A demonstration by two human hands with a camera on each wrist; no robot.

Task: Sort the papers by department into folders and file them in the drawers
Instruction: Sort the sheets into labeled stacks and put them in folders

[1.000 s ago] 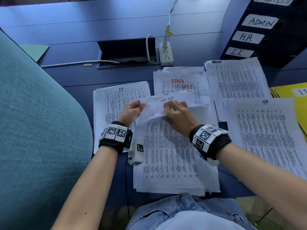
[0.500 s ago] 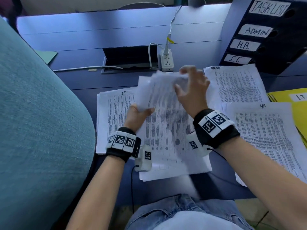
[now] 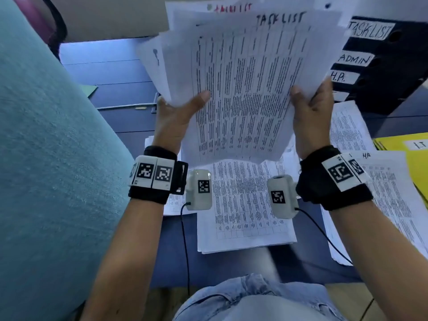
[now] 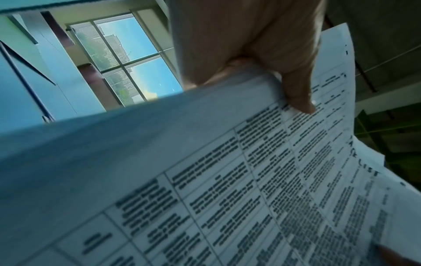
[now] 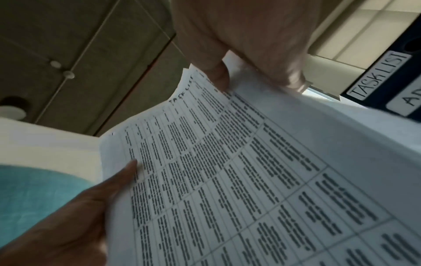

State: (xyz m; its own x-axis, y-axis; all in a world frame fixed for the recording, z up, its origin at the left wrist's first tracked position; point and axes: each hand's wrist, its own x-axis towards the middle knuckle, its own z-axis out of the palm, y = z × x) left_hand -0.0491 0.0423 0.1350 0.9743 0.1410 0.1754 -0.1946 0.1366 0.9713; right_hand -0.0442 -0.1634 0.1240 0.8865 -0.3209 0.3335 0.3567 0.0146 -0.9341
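A loose stack of printed sheets headed TASKLIST (image 3: 245, 84) is raised upright in front of me, above the desk. My left hand (image 3: 178, 114) grips its left edge, thumb on the front sheet (image 4: 298, 100). My right hand (image 3: 310, 110) grips the right edge, thumb (image 5: 218, 75) on the front and fingers behind. Below lie more paper piles: one directly under my wrists (image 3: 243, 205), an HR pile (image 3: 389, 200) at right, and another pile (image 3: 347, 128) behind it. The dark drawer unit (image 3: 393, 72), labelled TASKLIST, ADMIN and H.R., stands at the far right.
A yellow folder marked I.T. (image 3: 414, 154) lies at the right edge. A teal upholstered chair back (image 3: 46, 170) fills the left side. A green folder (image 3: 91, 89) sits far left on the blue desk (image 3: 111, 70). Camera cables hang from both wrists.
Both hands have lifted the TASKLIST stack off the desk and raised it upright toward my face. One second ago it lay on the desk with my hands gathering its top edge.
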